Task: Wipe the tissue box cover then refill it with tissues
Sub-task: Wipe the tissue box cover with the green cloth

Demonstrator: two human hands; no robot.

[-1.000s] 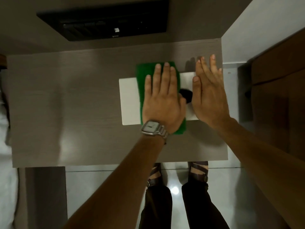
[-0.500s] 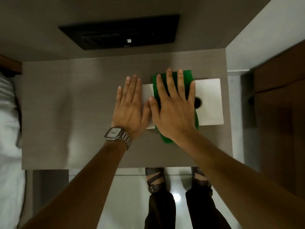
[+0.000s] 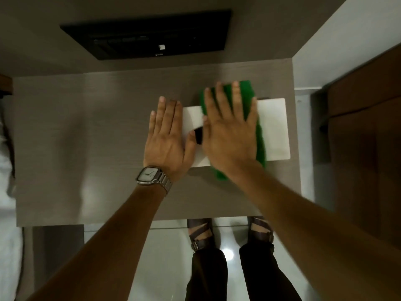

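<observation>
Desktop [image 3: 86,137]: right hand [image 3: 230,135] flat on cloth [image 3: 259,135].

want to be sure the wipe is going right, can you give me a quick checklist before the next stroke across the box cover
1. Green cloth lies flat under the right hand: ok.
2. Left hand braces the left end of the white tissue box cover: ok, palm down and fingers spread.
3. Cover sits fully on the table, no overhang: ok, though its right end is near the table's right edge.
4. Dark opening in the cover free of cloth: ok, it shows between the two hands.
5. Right end of the cover wiped: cannot tell.
6. Refill tissues within reach: cannot tell, none in view.
</observation>
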